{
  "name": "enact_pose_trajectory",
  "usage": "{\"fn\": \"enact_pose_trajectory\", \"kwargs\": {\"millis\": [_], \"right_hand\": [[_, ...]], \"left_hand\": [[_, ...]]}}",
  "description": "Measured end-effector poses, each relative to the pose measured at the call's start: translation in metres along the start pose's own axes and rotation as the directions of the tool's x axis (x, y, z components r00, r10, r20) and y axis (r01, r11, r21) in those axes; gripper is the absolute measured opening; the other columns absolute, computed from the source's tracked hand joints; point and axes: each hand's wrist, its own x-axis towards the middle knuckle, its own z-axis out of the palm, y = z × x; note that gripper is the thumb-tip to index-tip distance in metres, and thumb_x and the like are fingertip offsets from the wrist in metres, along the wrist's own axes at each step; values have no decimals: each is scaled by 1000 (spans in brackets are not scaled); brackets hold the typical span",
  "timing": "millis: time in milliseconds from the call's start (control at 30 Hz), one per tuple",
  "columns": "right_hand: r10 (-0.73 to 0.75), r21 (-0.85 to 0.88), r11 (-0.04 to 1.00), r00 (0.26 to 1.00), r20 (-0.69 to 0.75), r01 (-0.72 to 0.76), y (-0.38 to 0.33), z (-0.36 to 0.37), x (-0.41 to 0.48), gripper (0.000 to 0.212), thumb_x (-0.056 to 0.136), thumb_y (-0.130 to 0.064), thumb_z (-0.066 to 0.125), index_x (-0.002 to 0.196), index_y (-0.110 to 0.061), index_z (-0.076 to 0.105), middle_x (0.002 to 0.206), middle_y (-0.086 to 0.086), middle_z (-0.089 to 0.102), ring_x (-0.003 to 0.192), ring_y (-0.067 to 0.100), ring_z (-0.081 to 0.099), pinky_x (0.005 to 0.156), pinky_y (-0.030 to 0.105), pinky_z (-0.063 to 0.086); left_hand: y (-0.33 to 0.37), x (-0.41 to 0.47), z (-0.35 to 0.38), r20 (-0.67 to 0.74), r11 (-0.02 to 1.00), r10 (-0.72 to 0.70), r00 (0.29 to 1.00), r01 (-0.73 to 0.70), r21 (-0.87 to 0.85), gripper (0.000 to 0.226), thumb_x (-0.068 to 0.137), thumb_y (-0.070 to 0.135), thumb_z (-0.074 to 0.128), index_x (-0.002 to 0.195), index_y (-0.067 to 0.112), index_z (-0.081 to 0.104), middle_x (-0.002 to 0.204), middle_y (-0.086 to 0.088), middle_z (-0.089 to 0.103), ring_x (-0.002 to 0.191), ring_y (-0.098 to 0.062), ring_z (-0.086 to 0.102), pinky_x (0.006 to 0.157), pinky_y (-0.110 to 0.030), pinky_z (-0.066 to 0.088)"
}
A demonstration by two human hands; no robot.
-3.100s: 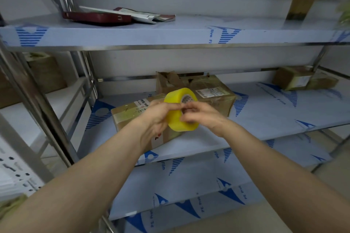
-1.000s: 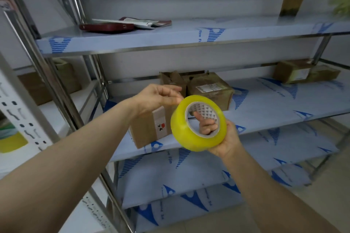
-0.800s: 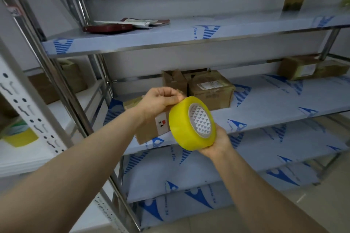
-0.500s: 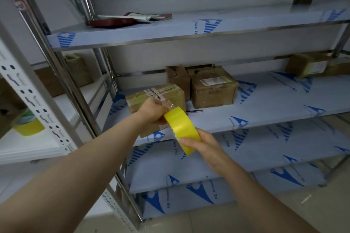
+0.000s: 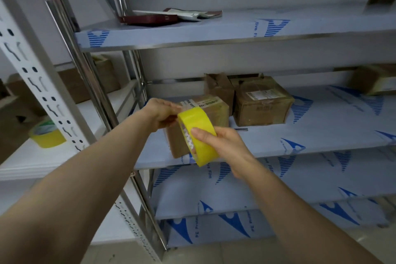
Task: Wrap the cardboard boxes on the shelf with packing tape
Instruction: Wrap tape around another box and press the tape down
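Before the middle shelf (image 5: 310, 133), right hand (image 5: 222, 143): grips the yellow tape roll (image 5: 199, 133) around its rim
Left hand (image 5: 162, 111): fingers curled, pinching the roll's top edge, just in front of the nearest cardboard box (image 5: 218, 113)
Farther back, same shelf: larger taped box (image 5: 261, 103), small box (image 5: 218, 88) left of it

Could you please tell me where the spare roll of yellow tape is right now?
The spare roll sits at the far left of the head view, on the white side shelf, partly behind the perforated white post.
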Motion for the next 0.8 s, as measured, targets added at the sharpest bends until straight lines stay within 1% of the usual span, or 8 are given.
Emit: {"fn": "enact_pose_trajectory", "kwargs": {"millis": [100, 267, 400, 533, 600, 667, 733, 800], "right_hand": [[127, 113, 985, 992, 6, -127, -12, 1, 17, 13, 87, -25, 64, 92, -14, 70, 88, 9, 74, 84, 23, 69, 83, 38, 55], [151, -96, 985, 987, 45, -146, -17, 16, 38, 13, 89, -23, 63, 89, -10, 67, 90, 7, 70, 86, 21, 64, 85, 36, 51], [92, -228, 968, 994, -51, -101, -23, 22, 53, 40, 89, -41, 61, 103, -5, 67, 106, 10, 70, 99, 20, 64, 100, 41, 47], [46, -202, 975, 977, -206, -88, -27, 31, 58, 82, 69, -67, 56, 103, 7, 63, 94, 27, 66, 81, 31, 64, 88, 43, 50], [71, -184, 976, 971, -226, -115, -26, 31, 62, 60, 78, -59, 60, 95, -1, 66, 96, 25, 66, 84, 32, 65, 88, 45, 51], [145, -126, 976, 958, -248, -180, -24, 33, 65, 22, 87, -41, 62, 83, -20, 64, 89, 3, 64, 81, 14, 59, 87, 40, 48], [168, -129, 970, 949, -265, -208, -25, 35, 69, 14, 88, -39, 62, 81, -27, 59, 89, -15, 54, 86, 6, 53, 88, 33, 43], [158, -181, 959, 944, -290, -216, -26, 37, 75, 23, 88, -44, 61, 90, -22, 64, 96, -9, 60, 97, 14, 56, 89, 32, 43]], "left_hand": [[13, 20, -21, -84, 999, 41, 996, -43, -18, 16, 86, 1, 66, 71, 5, 60, 39, 2, 57, 32, -5, 53, 36, -15, 45], [11, 62, -36, -174, 993, 112, 978, -106, 42, 18, 82, 1, 71, 72, 6, 58, 33, 8, 53, 27, -1, 48, 31, -14, 39], [10, 91, -42, -169, 990, 124, 978, -112, 82, 23, 81, 9, 74, 65, 8, 56, 44, -1, 58, 32, -7, 48, 33, -16, 38], [10, 116, -45, -119, 972, 147, 982, -121, 203, 18, 81, 19, 75, 82, 4, 64, 79, -12, 60, 63, -19, 54, 59, -26, 52], [9, 124, -45, -92, 969, 142, 986, -120, 214, 25, 83, 19, 74, 67, 8, 57, 66, -8, 55, 53, -17, 47, 51, -26, 44], [6, 132, -43, -86, 968, 140, 986, -118, 223, 32, 84, 17, 73, 60, 10, 53, 56, -3, 54, 51, -17, 42, 53, -26, 40], [2, 138, -43, -86, 963, 132, 987, -108, 248, 32, 84, 14, 71, 58, 11, 53, 44, 2, 54, 51, -19, 42, 61, -28, 41], [-3, 144, -44, -77, 965, 116, 990, -94, 244, 31, 85, 12, 70, 59, 10, 54, 52, -4, 56, 52, -20, 43, 66, -30, 41]]}}
